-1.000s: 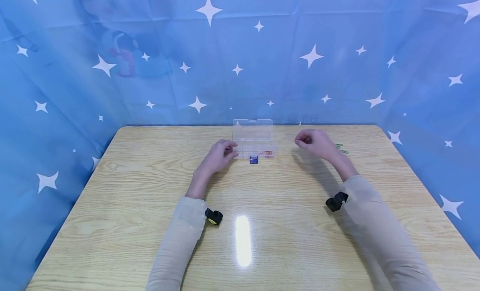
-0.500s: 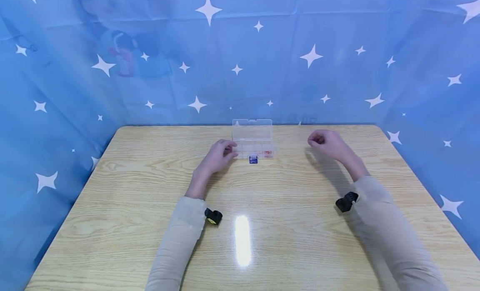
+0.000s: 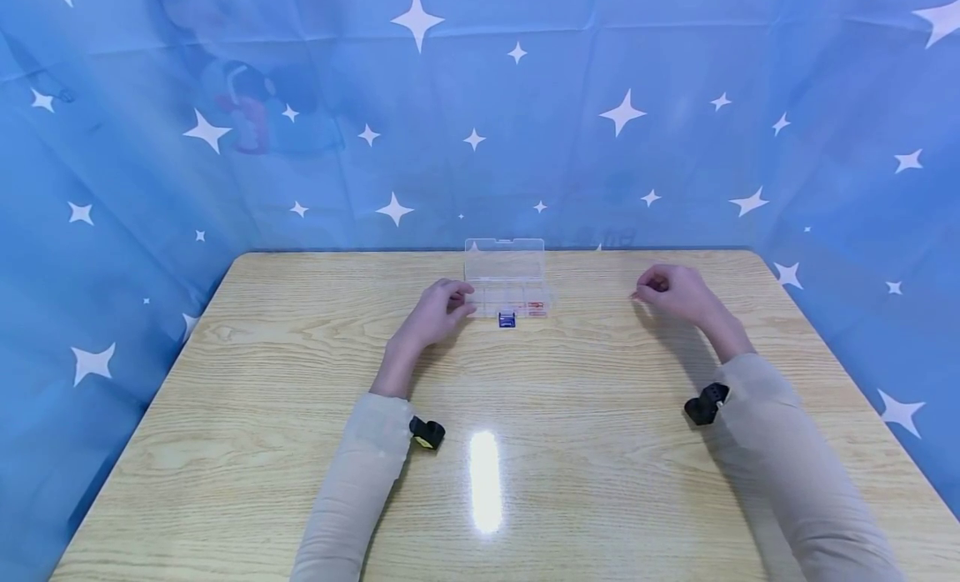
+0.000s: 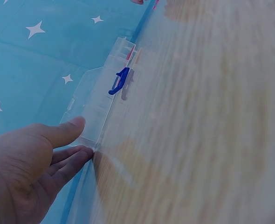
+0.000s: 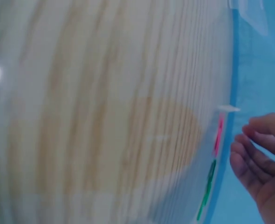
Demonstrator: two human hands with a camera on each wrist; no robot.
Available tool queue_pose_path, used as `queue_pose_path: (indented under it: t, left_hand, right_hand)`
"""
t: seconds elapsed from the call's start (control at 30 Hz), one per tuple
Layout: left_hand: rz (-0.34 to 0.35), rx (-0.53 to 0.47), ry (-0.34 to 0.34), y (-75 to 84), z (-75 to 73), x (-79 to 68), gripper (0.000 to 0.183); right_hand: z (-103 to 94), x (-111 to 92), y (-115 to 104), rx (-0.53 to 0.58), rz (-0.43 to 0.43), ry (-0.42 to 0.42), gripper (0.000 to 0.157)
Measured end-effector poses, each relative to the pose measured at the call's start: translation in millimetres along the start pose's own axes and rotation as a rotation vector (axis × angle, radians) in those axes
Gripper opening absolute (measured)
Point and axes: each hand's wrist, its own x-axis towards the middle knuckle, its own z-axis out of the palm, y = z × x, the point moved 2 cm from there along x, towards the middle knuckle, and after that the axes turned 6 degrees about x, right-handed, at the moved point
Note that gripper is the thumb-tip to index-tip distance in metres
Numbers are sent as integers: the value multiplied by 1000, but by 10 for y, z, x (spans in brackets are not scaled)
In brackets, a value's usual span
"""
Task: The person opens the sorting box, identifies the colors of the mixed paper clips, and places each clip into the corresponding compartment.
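A clear plastic divided box (image 3: 495,294) stands at the back middle, its lid (image 3: 505,257) raised. Red clips (image 3: 536,305) lie in its right front part. A small blue bracket-shaped piece (image 3: 507,320) sits at its front side (image 4: 119,81). My left hand (image 3: 444,307) rests at the box's left end, fingertips touching its corner and thumb apart from the fingers (image 4: 72,163). My right hand (image 3: 675,294) hovers low at the back right, fingers loosely bent, nothing seen between them. By its fingertips lie a pinkish-red clip (image 5: 218,134) and a green clip (image 5: 206,190).
Behind the wooden table (image 3: 480,382) hangs a blue curtain (image 3: 480,107) with white stars, close to the table's back edge. Black wrist cameras (image 3: 427,433) sit on both sleeves. A bright light reflection shows on the tabletop.
My right hand has moved to the right, away from the box, and slightly down, now covering the green clips in the head view. My left hand and the box have stayed put.
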Motion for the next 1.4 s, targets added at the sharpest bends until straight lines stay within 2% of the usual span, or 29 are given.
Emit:
queue_pose_path:
  t: [0.37,0.63,1.17,1.4]
  left_hand:
    - [-6,6,4,1,18,-1,35]
    - [0,-3,1,7,21,7,36]
    - [12,15,15,-11,36,2,35]
    - [14,17,16,-8,23,-6,35]
  right_hand:
    - [-34,-2,128,-70,16,-52,20]
    - [-68,-38,151,-83,60,-104,15]
    - [-81,-66,158,-70,101,-112,19]
    - [-73,-59,154,-70,72,-99,19]
